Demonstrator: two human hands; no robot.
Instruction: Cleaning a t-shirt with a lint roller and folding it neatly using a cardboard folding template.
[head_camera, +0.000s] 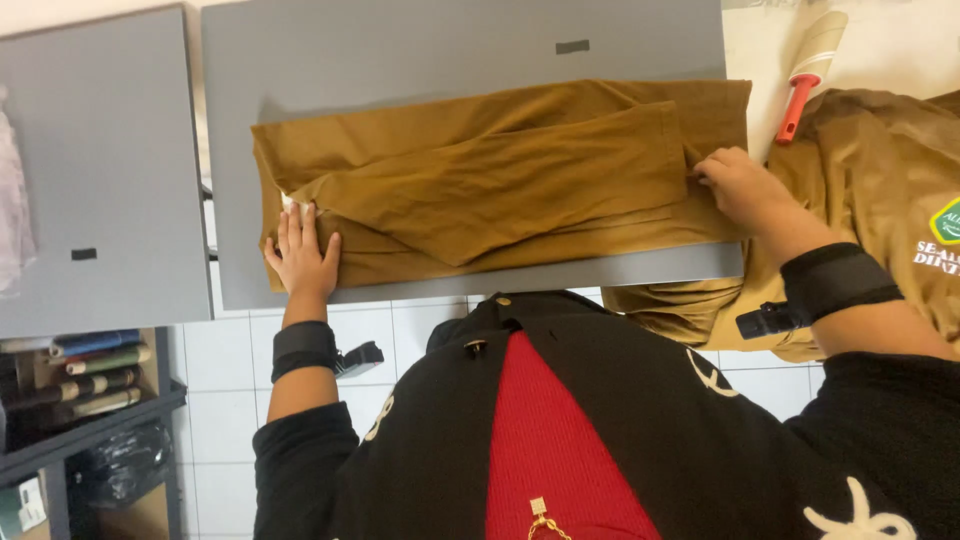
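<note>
On the grey rectangular board (400, 50) in front of me lay the folded mustard-brown cotton trousers (480, 190), spread across its near half. My left hand (300, 255) rested flat and open on their left end, holding nothing. My right hand (735, 185) had its fingers curled, pinching the right edge. I judged the top fold, sitting askew and creased, could slide if that pinch tugged unevenly.

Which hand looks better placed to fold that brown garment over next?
Probably the right hand: its fingers already pinch the brown garment at its edge, while the left hand lies flat, pressing the other end down.
</note>
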